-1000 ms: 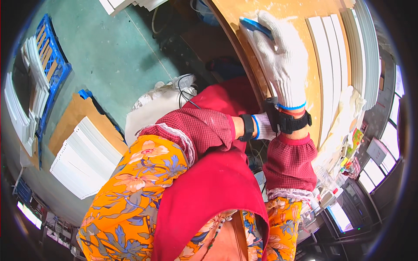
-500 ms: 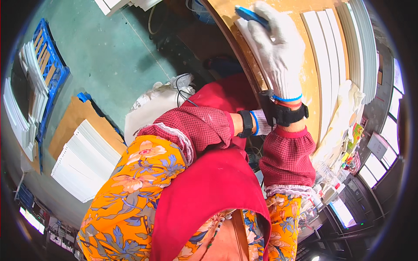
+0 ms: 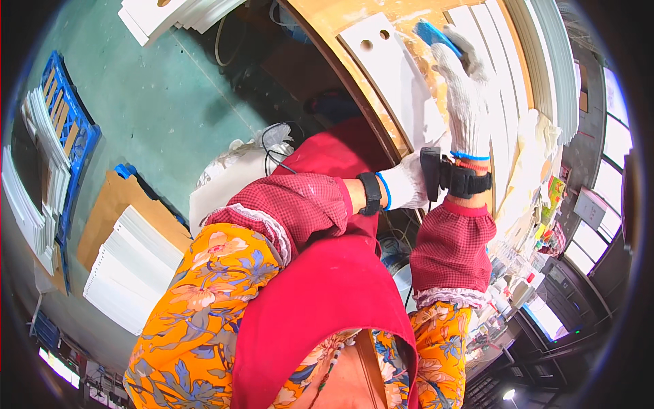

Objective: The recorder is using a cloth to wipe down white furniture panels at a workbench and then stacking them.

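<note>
My right hand [image 3: 466,88], in a white knit glove, is closed around a flat blue hand-sized piece [image 3: 436,37] whose exact kind I cannot make out. It is raised over the workbench [image 3: 334,17], just right of a white board [image 3: 392,71] with two round holes near its far end. My left hand [image 3: 407,183], also gloved in white, is at the near end of that board, beside my right wrist. Its fingers are hidden behind the black device [image 3: 430,174] strapped to the right wrist, so its grip does not show.
Long white strips [image 3: 494,44] lie side by side to the right on the bench, with a stack of pale panels [image 3: 545,61] beyond. Crumpled cream cloth [image 3: 528,160] hangs nearby. On the floor to the left are stacked white boards [image 3: 133,269] and a blue pallet [image 3: 82,143].
My right hand has moved right and slightly nearer with the blue piece, uncovering the holed board. My left hand shows more now, beside the right wrist. The whole view has shifted a little.
</note>
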`<action>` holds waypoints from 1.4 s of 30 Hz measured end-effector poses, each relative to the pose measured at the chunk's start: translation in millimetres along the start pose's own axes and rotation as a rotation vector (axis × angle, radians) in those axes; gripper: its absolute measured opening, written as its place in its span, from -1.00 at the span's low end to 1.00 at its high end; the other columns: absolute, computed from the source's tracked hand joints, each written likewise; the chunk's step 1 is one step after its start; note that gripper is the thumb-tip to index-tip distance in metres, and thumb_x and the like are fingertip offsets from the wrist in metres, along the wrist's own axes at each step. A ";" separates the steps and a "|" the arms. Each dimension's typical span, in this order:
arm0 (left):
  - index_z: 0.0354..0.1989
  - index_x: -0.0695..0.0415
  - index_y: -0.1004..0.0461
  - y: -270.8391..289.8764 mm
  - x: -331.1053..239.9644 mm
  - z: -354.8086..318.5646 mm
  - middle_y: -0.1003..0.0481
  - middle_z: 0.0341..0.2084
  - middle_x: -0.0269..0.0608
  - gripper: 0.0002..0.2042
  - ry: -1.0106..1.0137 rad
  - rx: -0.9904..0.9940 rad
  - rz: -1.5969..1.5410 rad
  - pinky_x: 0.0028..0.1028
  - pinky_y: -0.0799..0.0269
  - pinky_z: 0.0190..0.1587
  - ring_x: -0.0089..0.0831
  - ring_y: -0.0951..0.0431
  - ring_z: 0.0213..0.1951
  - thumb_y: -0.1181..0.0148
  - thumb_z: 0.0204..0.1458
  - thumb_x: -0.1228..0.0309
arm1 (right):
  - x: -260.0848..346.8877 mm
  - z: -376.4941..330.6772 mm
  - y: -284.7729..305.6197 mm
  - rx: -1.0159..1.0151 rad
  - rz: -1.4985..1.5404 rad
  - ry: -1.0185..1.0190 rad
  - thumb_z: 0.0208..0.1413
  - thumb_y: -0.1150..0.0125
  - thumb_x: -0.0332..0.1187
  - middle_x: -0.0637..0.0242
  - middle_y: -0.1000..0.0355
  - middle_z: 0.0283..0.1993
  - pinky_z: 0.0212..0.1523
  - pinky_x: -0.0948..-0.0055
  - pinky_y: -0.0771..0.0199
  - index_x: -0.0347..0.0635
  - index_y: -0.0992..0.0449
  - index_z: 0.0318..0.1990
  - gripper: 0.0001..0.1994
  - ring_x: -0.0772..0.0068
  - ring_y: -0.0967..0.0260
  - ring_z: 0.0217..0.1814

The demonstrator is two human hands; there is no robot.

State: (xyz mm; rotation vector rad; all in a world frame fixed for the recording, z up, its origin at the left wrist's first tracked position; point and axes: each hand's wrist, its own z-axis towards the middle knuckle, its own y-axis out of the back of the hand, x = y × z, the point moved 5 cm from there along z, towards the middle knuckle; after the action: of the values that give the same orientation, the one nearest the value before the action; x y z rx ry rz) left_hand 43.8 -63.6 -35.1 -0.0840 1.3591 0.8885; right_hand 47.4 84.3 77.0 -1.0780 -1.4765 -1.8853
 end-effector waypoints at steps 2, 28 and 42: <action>-0.23 -0.05 -0.42 29.9 -7.5 -8.3 -0.49 -0.31 -0.33 -0.85 -0.170 -0.478 -0.095 -0.49 -0.40 -0.10 -0.43 -0.48 -0.19 0.08 0.11 0.31 | -5.7 9.7 -9.9 0.033 0.054 0.004 0.05 -0.28 -0.34 0.22 -0.46 -0.02 0.09 0.43 -0.33 -0.23 -0.43 0.06 -0.60 0.39 -0.41 -0.01; -0.17 0.12 -0.44 62.2 -24.3 -24.3 -0.46 -0.19 -0.16 -0.64 -0.222 -0.485 0.193 -0.21 -0.33 0.02 -0.18 -0.43 -0.09 -0.14 -0.14 0.20 | 14.8 24.9 -47.0 -0.023 0.373 -0.263 0.01 -0.19 -0.48 0.17 -0.51 -0.22 -0.14 0.41 -0.44 -0.28 -0.50 -0.10 -0.74 0.30 -0.47 -0.16; -0.05 0.09 -0.44 93.1 -31.8 13.7 -0.51 -0.27 -0.15 -0.55 0.002 -0.097 -0.889 -0.40 -0.43 -0.11 -0.26 -0.54 -0.23 -0.28 -0.15 0.19 | -4.5 -115.2 101.4 -0.212 0.552 -0.328 0.13 -0.16 -0.30 0.11 -0.41 -0.05 -0.30 0.39 -0.53 -0.33 -0.22 0.18 -0.49 0.34 -0.45 -0.20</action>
State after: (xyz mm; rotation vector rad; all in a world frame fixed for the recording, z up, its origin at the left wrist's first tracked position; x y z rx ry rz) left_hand 1.4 -8.6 36.0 -0.7059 1.1059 0.1958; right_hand 97.9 -54.6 118.4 -1.7522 -0.9933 -1.5362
